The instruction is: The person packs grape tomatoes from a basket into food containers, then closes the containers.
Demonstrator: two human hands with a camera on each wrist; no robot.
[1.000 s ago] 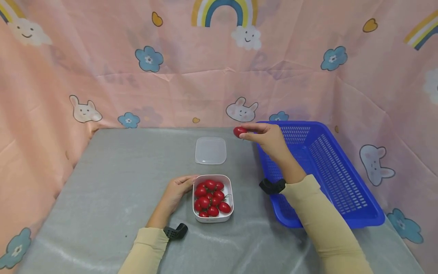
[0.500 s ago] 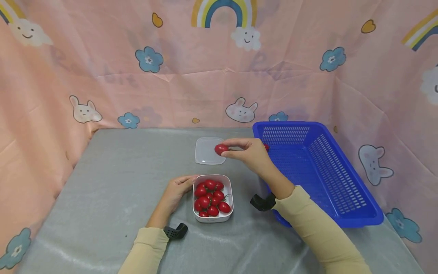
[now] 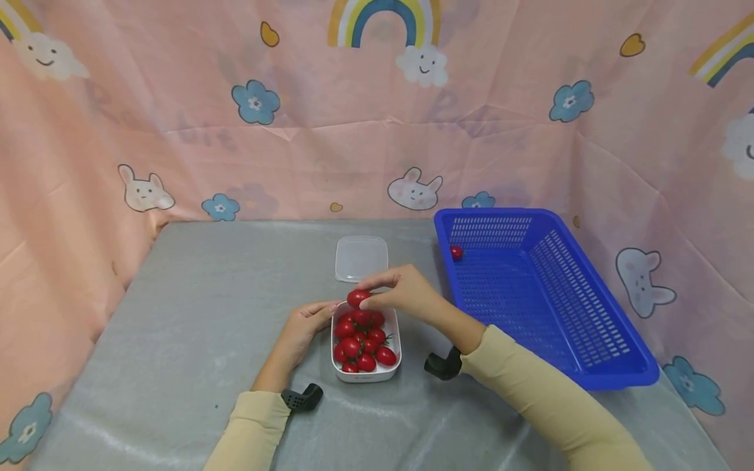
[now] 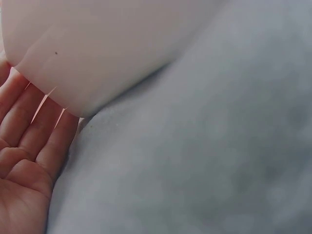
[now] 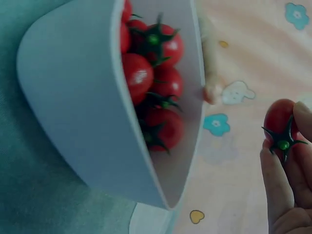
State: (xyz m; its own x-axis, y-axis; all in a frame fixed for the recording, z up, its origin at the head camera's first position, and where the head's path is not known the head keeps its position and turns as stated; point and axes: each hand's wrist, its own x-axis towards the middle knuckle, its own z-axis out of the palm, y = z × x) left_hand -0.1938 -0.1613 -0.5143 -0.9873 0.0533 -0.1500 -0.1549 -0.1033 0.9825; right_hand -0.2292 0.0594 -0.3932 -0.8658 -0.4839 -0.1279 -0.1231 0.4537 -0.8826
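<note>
Between thumb and fingers, my right hand (image 3: 406,294) pinches a red cherry tomato (image 3: 358,298) just above the far edge of a white box (image 3: 368,377). In the right wrist view that tomato (image 5: 280,119) shows its green star-shaped stem. Several more cherry tomatoes (image 3: 351,347) fill the box, some with green stems. My left hand (image 3: 302,331) rests against the box's left side near the far corner. Its fingers (image 4: 41,122) lie mostly straight along the wall in the left wrist view; their tips are partly hidden there.
A blue perforated basket (image 3: 589,379) stands on the right of the grey-covered table (image 3: 206,314), with one cherry tomato (image 3: 456,253) at its far left. Behind the box lies a clear square lid (image 3: 361,256). A pink printed curtain (image 3: 330,144) rises behind the table.
My right hand has carried the cherry tomato from beside the basket, leftward and nearer, to above the box. The tomato in the basket has come into sight. My left hand keeps its place.
</note>
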